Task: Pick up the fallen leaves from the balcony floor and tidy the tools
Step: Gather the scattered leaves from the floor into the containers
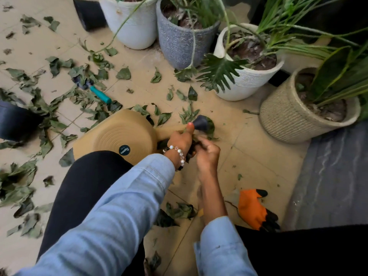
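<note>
Fallen leaves mostly lie beyond the fingers; left hand and right hand clutch one bunch; trowel untidied.

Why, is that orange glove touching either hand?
Apart. The head view shows the orange glove lying alone on the tiles, bare floor between it and the right hand.

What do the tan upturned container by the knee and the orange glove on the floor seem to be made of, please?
The tan container looks like moulded plastic with a matte finish: concentric ridges ring its base around a round label. The orange glove looks like knitted fabric with black, probably rubbery, coated tips.
</note>
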The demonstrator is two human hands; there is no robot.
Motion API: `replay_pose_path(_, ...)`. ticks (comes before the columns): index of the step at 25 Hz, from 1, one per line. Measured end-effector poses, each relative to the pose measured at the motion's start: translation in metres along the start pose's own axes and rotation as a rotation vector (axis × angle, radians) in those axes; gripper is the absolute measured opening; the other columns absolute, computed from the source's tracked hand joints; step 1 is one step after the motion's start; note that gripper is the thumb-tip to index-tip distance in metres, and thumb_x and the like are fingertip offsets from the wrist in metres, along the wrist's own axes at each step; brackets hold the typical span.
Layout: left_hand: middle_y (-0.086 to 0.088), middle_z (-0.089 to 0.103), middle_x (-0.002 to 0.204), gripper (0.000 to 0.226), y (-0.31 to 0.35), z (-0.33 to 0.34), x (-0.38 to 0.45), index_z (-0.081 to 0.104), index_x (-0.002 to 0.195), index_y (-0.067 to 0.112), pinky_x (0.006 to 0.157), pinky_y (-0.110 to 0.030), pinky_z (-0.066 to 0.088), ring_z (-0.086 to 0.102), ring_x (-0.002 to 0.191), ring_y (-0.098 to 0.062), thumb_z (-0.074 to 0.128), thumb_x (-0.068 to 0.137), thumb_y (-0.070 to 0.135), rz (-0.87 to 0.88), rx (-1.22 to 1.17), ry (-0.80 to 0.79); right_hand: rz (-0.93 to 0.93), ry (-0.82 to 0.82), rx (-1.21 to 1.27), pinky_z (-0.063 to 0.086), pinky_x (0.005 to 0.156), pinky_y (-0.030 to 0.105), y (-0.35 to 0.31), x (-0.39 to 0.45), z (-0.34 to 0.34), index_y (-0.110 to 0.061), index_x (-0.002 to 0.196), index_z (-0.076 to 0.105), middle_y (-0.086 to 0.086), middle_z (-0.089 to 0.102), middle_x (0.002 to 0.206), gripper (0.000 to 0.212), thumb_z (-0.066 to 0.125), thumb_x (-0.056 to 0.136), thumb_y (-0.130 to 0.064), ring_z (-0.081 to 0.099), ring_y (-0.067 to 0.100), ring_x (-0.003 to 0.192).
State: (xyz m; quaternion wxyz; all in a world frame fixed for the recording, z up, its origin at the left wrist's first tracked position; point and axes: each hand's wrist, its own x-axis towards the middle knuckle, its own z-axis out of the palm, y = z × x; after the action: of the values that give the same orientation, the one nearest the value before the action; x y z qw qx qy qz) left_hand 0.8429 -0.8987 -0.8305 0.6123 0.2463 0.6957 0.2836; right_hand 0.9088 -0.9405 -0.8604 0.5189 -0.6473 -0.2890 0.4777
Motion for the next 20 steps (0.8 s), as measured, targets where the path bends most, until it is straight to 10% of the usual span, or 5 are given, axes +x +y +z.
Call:
replay_pose_path(3, -0.015, 0.070, 0.101, 0.059, -0.010, 0.015, 0.004, 0.069, 0.098, 0.009, 0.092, -0.045, 0.053, 0.066, 0.097, -0.033, 0.064, 0.073, 0.063, 0.042, 0.029, -0.041, 0.015, -0.279, -0.134, 0.051, 0.090, 0.038, -0.001, -0.010, -0.012, -0.013, 0.107, 0.068, 0.011, 0.065, 0.117, 0.029, 0.046, 0.088, -0.010, 0.061, 0.015, 0.102)
replay_pose_path(7, -0.005, 0.069, 0.088, 0.037, -0.010, 0.030, -0.004, 0.066, 0.081, 0.012, 0.092, -0.039, 0.052, 0.067, 0.094, -0.025, 0.072, 0.078, 0.048, 0.074, 0.053, -0.040, 0.049, -0.322, -0.220, 0.009, 0.113, 0.015, 0.002, -0.002, -0.057, -0.007, 0.137, 0.048, -0.016, 0.031, 0.146, 0.039, 0.046, 0.098, -0.011, 0.017, 0.001, 0.137)
replay_pose_path(12, -0.010, 0.063, 0.070, 0.041, -0.016, 0.046, -0.023, 0.063, 0.076, 0.004, 0.059, -0.035, 0.059, 0.062, 0.065, -0.027, 0.076, 0.078, 0.043, -0.165, -0.017, -0.221, 0.238, -0.023, 0.298, 0.040, 0.099, 0.043, 0.022, 0.006, -0.094, -0.012, 0.101, 0.074, -0.001, 0.067, 0.121, 0.034, 0.054, 0.093, -0.038, 0.057, 0.019, 0.119)
replay_pose_path(15, -0.006, 0.053, 0.066, 0.028, -0.014, 0.042, -0.025, 0.055, 0.076, 0.007, 0.039, -0.019, 0.048, 0.048, 0.053, -0.018, 0.065, 0.091, 0.028, -0.186, -0.037, -0.143, 0.332, 0.526, -0.215, 0.046, 0.089, 0.034, 0.061, 0.031, -0.121, -0.006, 0.113, 0.067, 0.016, 0.065, 0.119, 0.026, 0.064, 0.088, -0.011, 0.061, 0.031, 0.111)
replay_pose_path(20, -0.002, 0.055, 0.063, 0.055, -0.007, 0.029, 0.002, 0.052, 0.130, 0.011, 0.037, -0.017, 0.033, 0.039, 0.032, -0.010, 0.065, 0.088, 0.043, -0.232, -0.176, -0.050, 0.297, 0.302, -1.275, 0.032, 0.106, 0.044, 0.124, 0.044, -0.139, -0.018, 0.144, 0.039, 0.019, 0.038, 0.140, 0.054, 0.053, 0.092, -0.014, 0.041, 0.040, 0.121)
